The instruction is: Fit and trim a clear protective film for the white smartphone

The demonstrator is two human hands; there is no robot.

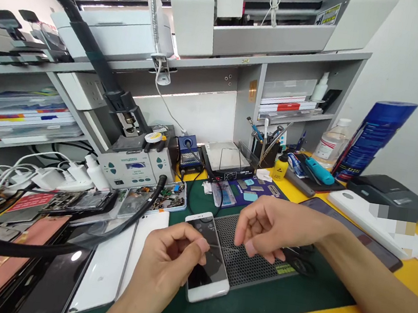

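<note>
A white-framed smartphone [207,295] lies screen up on the green mat [265,309], partly over the left edge of a black perforated pad [229,232]. Over the phone's left side is my left hand [168,265], its thumb and forefinger pressed together. Anything between those fingertips is too small or hidden to make out. My right hand [272,227] hovers above the perforated pad to the right of the phone. Its fingers curl loosely, with thumb and forefinger apart and nothing visible in them. Behind my right wrist, a dark cable [300,265] lies on the pad's right end.
White tablets [103,271] and dark panels lie at left, crossed by a black hose [120,232]. A parts tray [174,198] sits before a grey control station [137,167]. A yellow bottle [280,167] and tool holder [267,152] stand behind; a large tablet [353,234] lies right.
</note>
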